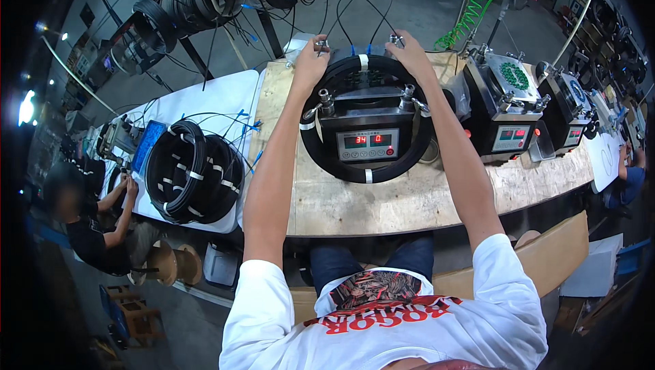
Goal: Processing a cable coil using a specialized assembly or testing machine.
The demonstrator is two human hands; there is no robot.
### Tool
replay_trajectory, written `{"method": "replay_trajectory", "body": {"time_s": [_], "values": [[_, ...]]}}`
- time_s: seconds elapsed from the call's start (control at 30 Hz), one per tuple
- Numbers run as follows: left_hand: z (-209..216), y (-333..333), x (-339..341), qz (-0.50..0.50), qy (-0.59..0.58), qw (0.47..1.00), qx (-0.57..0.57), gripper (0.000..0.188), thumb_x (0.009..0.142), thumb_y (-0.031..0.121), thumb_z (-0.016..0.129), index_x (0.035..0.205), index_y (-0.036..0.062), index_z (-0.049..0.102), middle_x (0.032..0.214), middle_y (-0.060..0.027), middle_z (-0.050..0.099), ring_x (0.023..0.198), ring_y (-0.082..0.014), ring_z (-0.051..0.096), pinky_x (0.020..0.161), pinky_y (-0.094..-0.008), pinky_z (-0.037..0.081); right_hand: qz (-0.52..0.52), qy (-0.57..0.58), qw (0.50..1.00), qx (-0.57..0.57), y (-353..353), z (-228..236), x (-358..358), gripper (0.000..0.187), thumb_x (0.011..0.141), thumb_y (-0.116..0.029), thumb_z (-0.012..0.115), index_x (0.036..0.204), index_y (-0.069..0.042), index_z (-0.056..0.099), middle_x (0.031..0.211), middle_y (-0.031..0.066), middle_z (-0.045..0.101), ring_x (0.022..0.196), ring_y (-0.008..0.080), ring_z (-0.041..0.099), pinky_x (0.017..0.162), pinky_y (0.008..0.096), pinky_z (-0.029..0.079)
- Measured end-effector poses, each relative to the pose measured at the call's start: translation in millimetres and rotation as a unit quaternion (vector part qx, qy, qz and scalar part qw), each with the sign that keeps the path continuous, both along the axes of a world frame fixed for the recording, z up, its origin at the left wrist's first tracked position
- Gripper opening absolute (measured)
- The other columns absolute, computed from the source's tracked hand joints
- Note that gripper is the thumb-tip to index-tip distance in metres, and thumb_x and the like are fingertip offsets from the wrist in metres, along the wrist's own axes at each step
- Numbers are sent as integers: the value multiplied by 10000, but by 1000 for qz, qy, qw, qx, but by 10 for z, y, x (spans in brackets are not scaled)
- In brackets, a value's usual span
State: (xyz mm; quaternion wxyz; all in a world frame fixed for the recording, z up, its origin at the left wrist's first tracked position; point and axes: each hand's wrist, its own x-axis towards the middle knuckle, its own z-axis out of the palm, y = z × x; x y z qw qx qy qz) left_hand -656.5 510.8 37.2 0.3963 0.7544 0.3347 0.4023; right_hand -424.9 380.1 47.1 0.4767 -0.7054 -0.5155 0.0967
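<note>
Both arms reach over a bench-top machine (327,131) with a lit red display on its front. My left hand (311,63) is closed on a silver metal knob (321,44) at its back left corner. At the back right corner, the fingers of my right hand (412,57) close on a matching metal knob (395,40). A coil of black cable (369,176), bound with white tape bands, rings the machine. Two thin cable ends with blue connectors (369,50) stand up between my hands and loop above. Two more metal knobs (327,102) sit on the front corners.
Two similar machines (505,124) stand to the right on the wooden bench (327,213). Taped black cable coils (179,172) lie on a white table at left, where a co-worker (102,226) sits. Cable rolls (198,8) hang on a rack behind. A green coiled hose (471,11) hangs beyond the bench.
</note>
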Motion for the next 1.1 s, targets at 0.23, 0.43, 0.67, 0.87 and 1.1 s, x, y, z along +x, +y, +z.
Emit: {"method": "replay_trajectory", "body": {"time_s": [0.23,0.43,0.67,0.87,1.1], "values": [[-7,-27,-40,-26,-17,999,-20,537,827,-7,501,1362,19,530,1025,-57,664,867,-104,565,781,-224,439,38,93,994,31,-73,-169,114,596,829,-196,661,1373,-24,490,887,146,668,787,210,632,745,326,489],[131,-153,-38,-26,-15,999,-39,507,837,-16,476,1331,29,579,967,-44,679,832,-99,565,783,-215,431,36,77,994,71,-137,-126,96,561,840,-144,628,1374,-37,496,794,76,594,723,154,563,702,300,464],[42,-67,-66,-46,-64,994,-79,494,904,66,482,1394,87,534,966,-36,680,840,-89,566,773,-198,414,47,130,986,97,-168,-77,3,598,837,-154,638,1403,-55,472,933,111,608,826,185,583,788,312,472],[206,-241,-50,-47,-36,994,-95,557,948,332,609,1417,61,485,919,-67,620,850,-134,539,794,-257,423,32,141,988,51,-243,35,-83,713,915,-506,631,1427,-47,448,980,131,611,883,209,582,832,336,468],[164,-137,-116,-12,-47,990,-134,867,927,796,224,1419,136,497,1038,-81,640,878,-187,556,816,-337,435,30,189,982,13,-354,188,-181,918,906,-813,244,1491,-121,391,1135,189,585,915,274,594,858,372,485]]}}
